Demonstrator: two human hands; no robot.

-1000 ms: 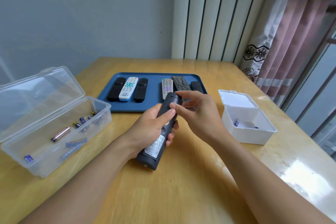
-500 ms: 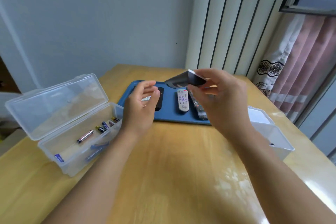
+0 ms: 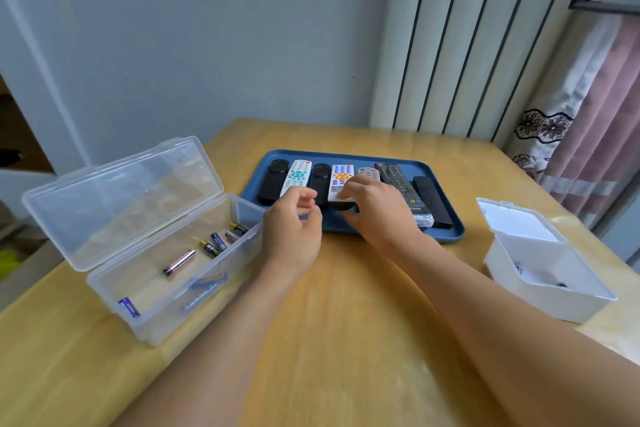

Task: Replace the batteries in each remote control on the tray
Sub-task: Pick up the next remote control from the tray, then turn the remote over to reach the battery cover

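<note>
The left hand [image 3: 294,229], fingers loosely curled and holding nothing, has let go. The right hand [image 3: 377,208] has carried the dark remote [image 3: 343,206] back and holds it over the blue tray [image 3: 446,229], mid frame. That one looks finished. Bare table [image 3: 346,322] lies below; boxes sit at both sides.
</note>
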